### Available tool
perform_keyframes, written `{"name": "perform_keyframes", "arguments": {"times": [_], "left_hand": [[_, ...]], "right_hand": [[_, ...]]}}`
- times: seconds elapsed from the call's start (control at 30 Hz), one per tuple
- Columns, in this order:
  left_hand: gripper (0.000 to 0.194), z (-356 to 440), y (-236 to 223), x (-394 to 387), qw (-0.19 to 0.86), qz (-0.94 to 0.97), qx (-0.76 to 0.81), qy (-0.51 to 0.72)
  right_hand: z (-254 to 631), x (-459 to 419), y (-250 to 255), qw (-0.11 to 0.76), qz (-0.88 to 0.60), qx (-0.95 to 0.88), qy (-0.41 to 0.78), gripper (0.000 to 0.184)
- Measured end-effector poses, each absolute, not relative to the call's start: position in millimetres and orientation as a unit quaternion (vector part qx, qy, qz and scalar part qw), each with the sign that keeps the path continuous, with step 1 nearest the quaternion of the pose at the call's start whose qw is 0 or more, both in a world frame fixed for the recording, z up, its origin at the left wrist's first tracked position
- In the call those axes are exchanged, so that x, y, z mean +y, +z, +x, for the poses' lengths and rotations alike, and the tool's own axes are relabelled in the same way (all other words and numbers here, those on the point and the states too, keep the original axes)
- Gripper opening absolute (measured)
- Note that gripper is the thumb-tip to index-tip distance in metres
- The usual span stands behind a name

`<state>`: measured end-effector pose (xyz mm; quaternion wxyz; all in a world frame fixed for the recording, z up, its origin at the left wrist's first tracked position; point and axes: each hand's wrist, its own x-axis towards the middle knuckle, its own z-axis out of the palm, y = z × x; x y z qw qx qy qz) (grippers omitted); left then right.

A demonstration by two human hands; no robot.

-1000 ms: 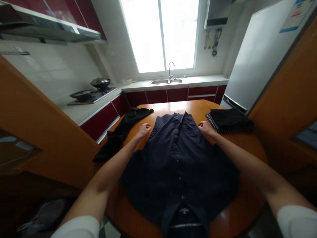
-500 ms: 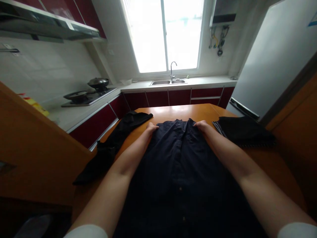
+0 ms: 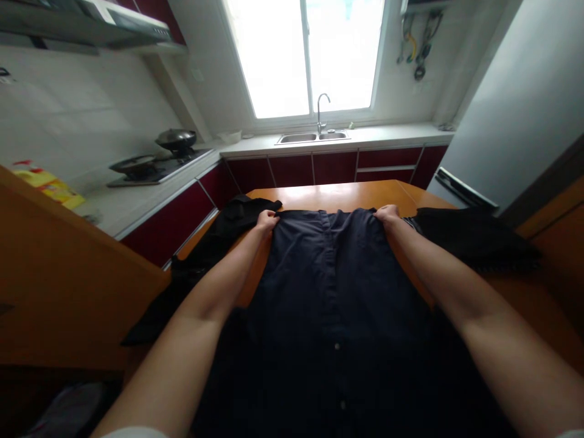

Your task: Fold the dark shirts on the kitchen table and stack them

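Observation:
A dark navy button-up shirt (image 3: 333,304) lies spread, buttons up, on an orange wooden table (image 3: 347,198). My left hand (image 3: 266,221) is closed on the shirt's far left corner. My right hand (image 3: 388,215) is closed on the far right corner. The far hem is stretched straight between the two hands. Both forearms reach out over the shirt's sides.
A loose black garment (image 3: 205,261) hangs off the table's left edge. A folded dark pile (image 3: 474,237) lies at the right. Beyond the table are red cabinets, a sink (image 3: 314,137) under the window, a stove with a pot (image 3: 176,141) and a grey fridge (image 3: 502,115).
Both hands went from beside the shirt onto its far edge, then spread apart, pulling the hem straight and taut. The camera has leaned closer over the table.

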<state>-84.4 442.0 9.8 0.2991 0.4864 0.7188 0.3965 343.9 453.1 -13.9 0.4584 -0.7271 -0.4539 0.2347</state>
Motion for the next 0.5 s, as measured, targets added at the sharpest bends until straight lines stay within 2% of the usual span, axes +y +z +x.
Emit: {"name": "perform_keyframes", "arguments": {"times": [0.13, 0.27, 0.37, 0.43, 0.5], "left_hand": [[0.029, -96.6, 16.0, 454.4, 0.22, 0.499, 0.72, 0.429], [0.044, -92.3, 17.6, 457.6, 0.178, 0.52, 0.726, 0.413], [0.055, -67.9, 11.4, 449.7, 0.086, 0.574, 0.734, 0.353], [0.05, -41.9, 6.3, 441.8, 0.012, 0.646, 0.706, 0.29], [0.045, -12.0, 1.0, 433.6, -0.001, 0.717, 0.658, 0.232]], "right_hand": [[361.0, 469.3, -3.1, 0.447, -0.768, -0.419, 0.185, 0.015], [361.0, 474.5, 1.7, 0.424, -0.781, -0.43, 0.16, 0.022], [341.4, 466.7, -3.3, 0.406, -0.785, -0.453, 0.118, 0.033], [320.2, 460.3, -6.5, 0.376, -0.759, -0.527, 0.064, 0.035], [296.6, 457.1, -7.1, 0.324, -0.713, -0.622, 0.027, 0.033]]}}
